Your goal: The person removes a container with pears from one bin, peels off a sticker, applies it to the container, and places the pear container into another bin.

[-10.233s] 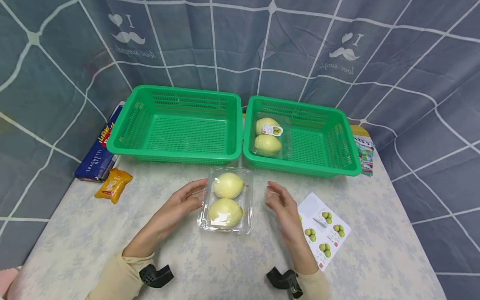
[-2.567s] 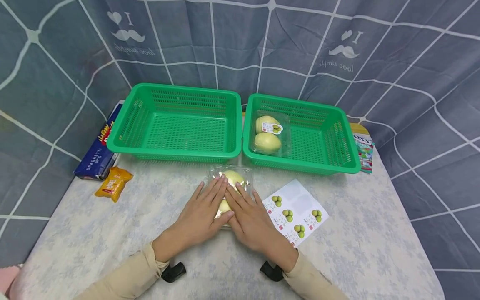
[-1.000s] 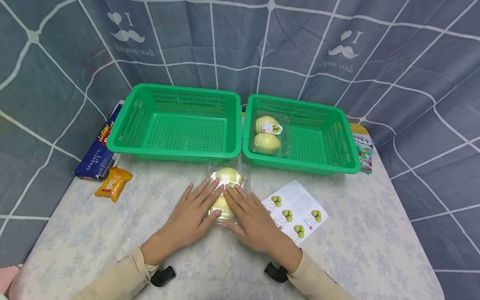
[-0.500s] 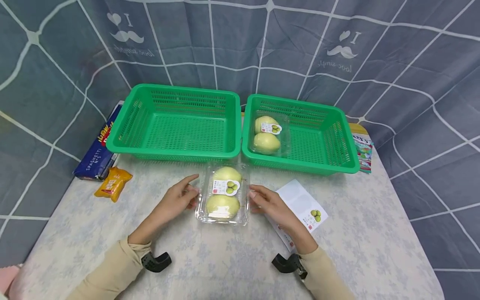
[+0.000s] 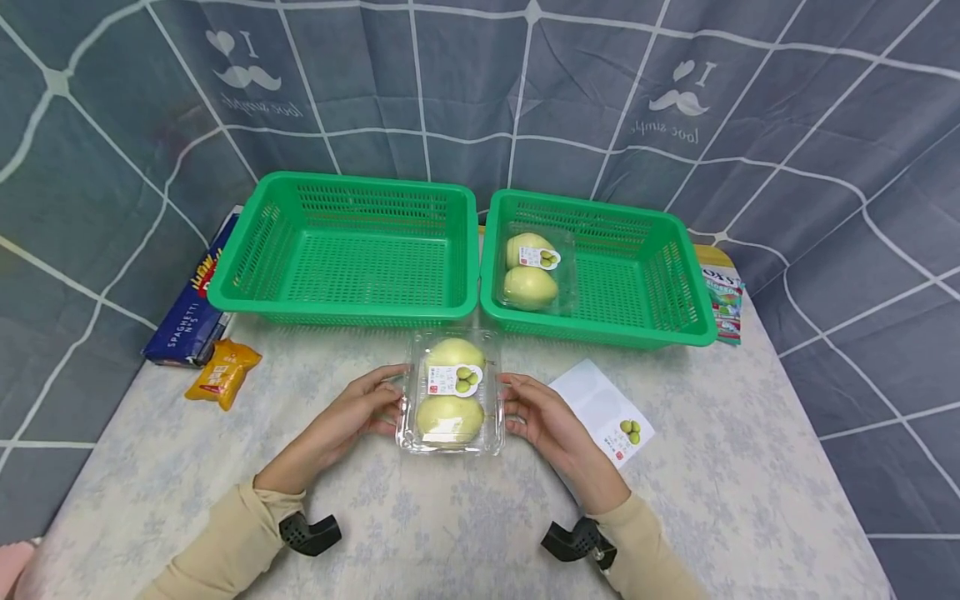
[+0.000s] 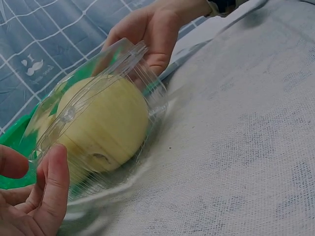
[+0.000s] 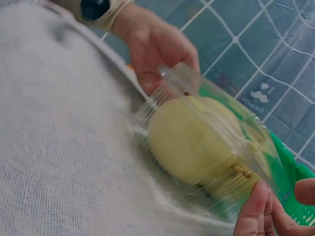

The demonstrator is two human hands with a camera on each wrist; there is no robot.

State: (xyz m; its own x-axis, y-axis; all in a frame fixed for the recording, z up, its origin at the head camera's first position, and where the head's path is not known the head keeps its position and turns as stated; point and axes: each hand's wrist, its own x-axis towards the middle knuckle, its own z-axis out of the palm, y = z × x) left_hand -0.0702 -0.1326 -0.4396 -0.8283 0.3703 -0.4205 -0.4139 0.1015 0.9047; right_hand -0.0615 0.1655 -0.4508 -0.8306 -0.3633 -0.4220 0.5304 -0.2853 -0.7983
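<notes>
With both hands clamped on the pack's (image 5: 451,392) long sides, left hand (image 5: 352,414) & right hand (image 5: 542,414) equidistant, I see its long axis pointing straight away toward the baskets (image 5: 480,250), pack on table.

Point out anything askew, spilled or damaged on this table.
Nothing is spilled or broken. The sticker sheet lies crooked beside the right hand. Both hands, with the left hand, hold the clear fruit box, which looks intact and sits squarely.

Blue box (image 5: 187,302) is showing "SPAGHETTI N°5". Backdrop cloth (image 5: 480,92) is carrying mirrored "I" with moustache logos and small script, unreadable. Labels on the fruit packs are too small to read.
</notes>
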